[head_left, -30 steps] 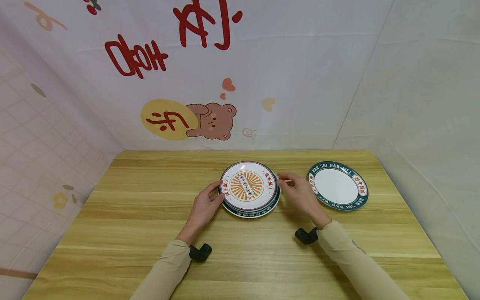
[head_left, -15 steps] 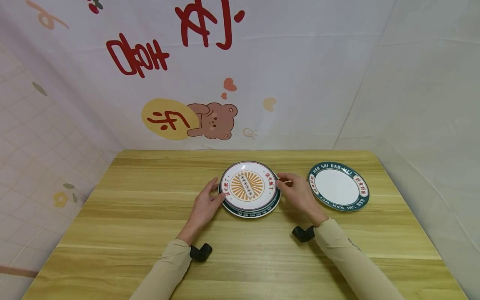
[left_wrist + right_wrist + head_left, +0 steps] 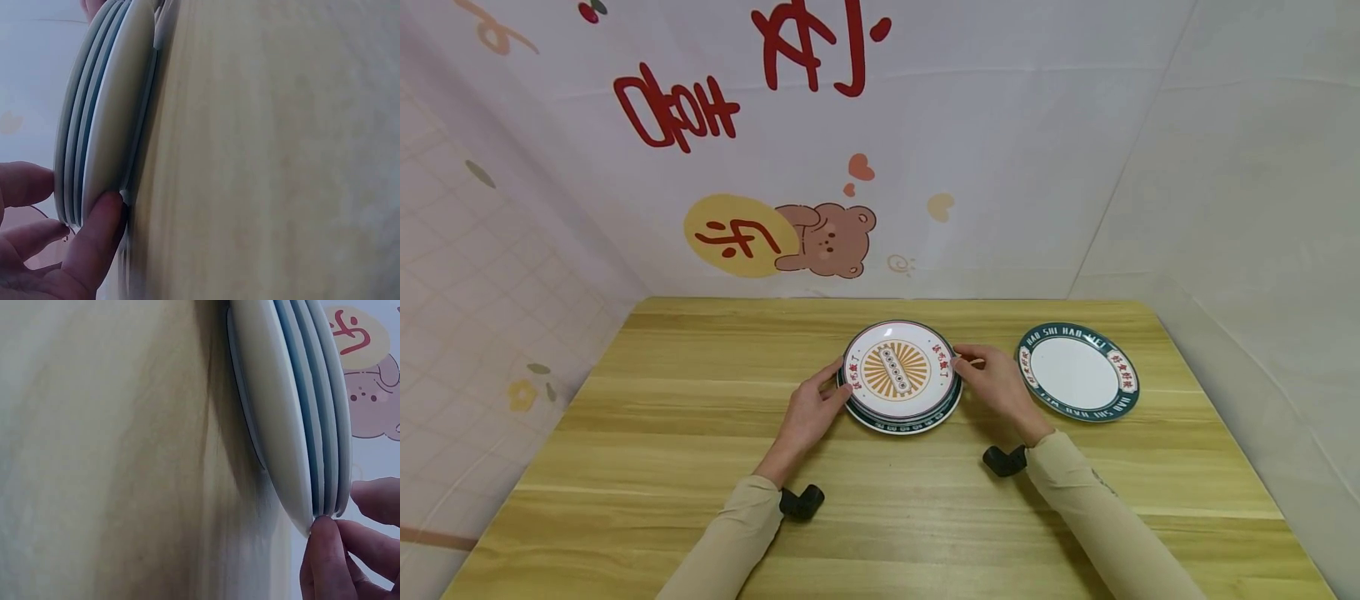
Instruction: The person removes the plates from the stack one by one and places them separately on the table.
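A stack of round plates (image 3: pixel 897 408) sits near the middle of the table, topped by a white plate with a yellow sunburst and red characters. Dark green rims show below it. My left hand (image 3: pixel 808 412) grips the stack's left edge; in the left wrist view its fingers (image 3: pixel 100 228) lie along several stacked rims, down to the thick cream plate. On the opposite edge, my right hand (image 3: pixel 996 383) holds the rims with bent fingers; in the right wrist view a fingertip (image 3: pixel 326 534) presses the rims' edge. A thin plate edge (image 3: pixel 247 412) shows beneath the thick one, close to the table.
A white oval plate (image 3: pixel 1073 372) with a green lettered rim lies to the right of the stack, past my right hand. The wooden table (image 3: pixel 895 533) meets a printed cloth backdrop (image 3: pixel 1007 233) at its back edge. Black wrist devices (image 3: pixel 802 502) sit at both cuffs.
The right forearm has shifted slightly left, and the right fingers now sit closer on the rim. The stack and the left hand stay almost in place.
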`<state>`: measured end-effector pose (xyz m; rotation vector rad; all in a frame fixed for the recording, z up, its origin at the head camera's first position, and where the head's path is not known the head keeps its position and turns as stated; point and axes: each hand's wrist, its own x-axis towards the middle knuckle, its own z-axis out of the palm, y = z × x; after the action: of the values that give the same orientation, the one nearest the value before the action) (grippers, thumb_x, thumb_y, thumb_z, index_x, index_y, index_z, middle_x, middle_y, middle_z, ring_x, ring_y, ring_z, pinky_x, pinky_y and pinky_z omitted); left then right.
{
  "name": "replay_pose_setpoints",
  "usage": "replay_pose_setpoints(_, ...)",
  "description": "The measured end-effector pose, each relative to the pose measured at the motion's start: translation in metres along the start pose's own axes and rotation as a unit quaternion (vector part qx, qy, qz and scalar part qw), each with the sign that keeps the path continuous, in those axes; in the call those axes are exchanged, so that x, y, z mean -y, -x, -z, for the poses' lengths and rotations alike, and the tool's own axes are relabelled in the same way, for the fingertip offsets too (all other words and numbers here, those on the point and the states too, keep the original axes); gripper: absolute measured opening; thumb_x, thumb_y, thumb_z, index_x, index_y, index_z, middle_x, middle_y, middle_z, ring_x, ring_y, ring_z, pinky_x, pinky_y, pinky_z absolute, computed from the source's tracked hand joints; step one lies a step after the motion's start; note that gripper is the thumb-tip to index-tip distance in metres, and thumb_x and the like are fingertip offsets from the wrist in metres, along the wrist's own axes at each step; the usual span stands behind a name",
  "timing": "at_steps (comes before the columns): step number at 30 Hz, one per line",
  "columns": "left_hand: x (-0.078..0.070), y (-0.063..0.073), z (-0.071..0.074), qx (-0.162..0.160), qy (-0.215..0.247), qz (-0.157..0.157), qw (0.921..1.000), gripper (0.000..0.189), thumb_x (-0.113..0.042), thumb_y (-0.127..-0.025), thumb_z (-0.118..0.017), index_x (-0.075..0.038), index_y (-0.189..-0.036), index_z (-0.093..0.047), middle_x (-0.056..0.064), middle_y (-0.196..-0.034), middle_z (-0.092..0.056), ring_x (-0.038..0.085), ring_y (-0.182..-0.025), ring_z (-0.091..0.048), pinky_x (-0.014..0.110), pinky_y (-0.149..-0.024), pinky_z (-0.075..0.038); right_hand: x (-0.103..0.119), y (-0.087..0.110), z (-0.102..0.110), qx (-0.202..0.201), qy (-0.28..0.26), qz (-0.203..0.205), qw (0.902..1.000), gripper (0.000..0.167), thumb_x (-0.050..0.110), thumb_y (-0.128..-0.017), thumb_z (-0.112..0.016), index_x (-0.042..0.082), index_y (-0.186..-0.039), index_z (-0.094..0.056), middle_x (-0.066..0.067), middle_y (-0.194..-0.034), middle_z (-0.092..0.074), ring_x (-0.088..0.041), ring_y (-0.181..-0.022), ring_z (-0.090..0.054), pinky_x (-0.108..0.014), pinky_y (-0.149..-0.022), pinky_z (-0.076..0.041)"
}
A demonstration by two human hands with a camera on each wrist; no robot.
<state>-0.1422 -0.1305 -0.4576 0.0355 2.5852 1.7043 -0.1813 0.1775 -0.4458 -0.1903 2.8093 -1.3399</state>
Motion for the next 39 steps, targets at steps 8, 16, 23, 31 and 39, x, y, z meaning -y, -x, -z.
replay_pose_setpoints(8,0.001,-0.001,0.0,0.002,-0.003,0.005,1.0,0.054,-0.015,-0.101,-0.066,-0.006,-0.152,-0.051,0.022,-0.151,-0.052,0.034,-0.119,-0.067,0.039,-0.093,-0.059,0.001,-0.003,-0.002,0.004,0.005,0.002,1.0,0.038,0.019,-0.1,-0.067,0.001,-0.133,-0.069,-0.013,-0.11,-0.072,-0.034,-0.11,-0.069,-0.043,-0.089,-0.057)
replay_pose_setpoints(16,-0.001,-0.002,0.0,0.003,-0.007,0.006,1.0,0.054,-0.017,-0.1,-0.068,-0.008,-0.151,-0.053,0.013,-0.154,-0.052,0.03,-0.118,-0.068,0.038,-0.093,-0.059,0.003,-0.005,0.002,0.014,-0.022,-0.048,0.9985,0.036,0.022,-0.099,-0.069,0.0,-0.128,-0.072,-0.016,-0.111,-0.074,-0.027,-0.101,-0.067,-0.03,-0.08,-0.053)
replay_pose_setpoints(23,-0.002,-0.002,0.0,0.003,-0.015,0.015,0.9998,0.054,-0.019,-0.1,-0.068,-0.009,-0.152,-0.053,0.014,-0.153,-0.053,0.029,-0.117,-0.069,0.036,-0.089,-0.06,0.003,-0.007,0.004,0.025,-0.042,-0.069,0.9964,0.034,0.021,-0.099,-0.07,-0.003,-0.123,-0.073,-0.016,-0.108,-0.075,-0.023,-0.096,-0.066,-0.025,-0.075,-0.051)
replay_pose_setpoints(31,-0.001,0.0,0.001,0.006,-0.019,0.011,0.9997,0.051,-0.021,-0.101,-0.068,-0.009,-0.149,-0.056,0.02,-0.15,-0.054,0.032,-0.119,-0.067,0.042,-0.095,-0.058,0.004,-0.006,0.005,0.026,-0.061,-0.081,0.9945,0.034,0.017,-0.099,-0.069,-0.007,-0.122,-0.071,-0.019,-0.108,-0.074,-0.025,-0.098,-0.066,-0.023,-0.076,-0.051)
replay_pose_setpoints(39,-0.001,-0.002,0.001,0.003,-0.033,0.002,0.9994,0.049,-0.019,-0.102,-0.065,-0.01,-0.149,-0.057,0.018,-0.147,-0.057,0.026,-0.118,-0.067,0.033,-0.089,-0.055,0.006,-0.005,0.009,0.026,-0.105,-0.111,0.9879,0.034,0.014,-0.098,-0.07,-0.008,-0.123,-0.07,-0.018,-0.107,-0.074,-0.021,-0.091,-0.069,-0.023,-0.076,-0.053)
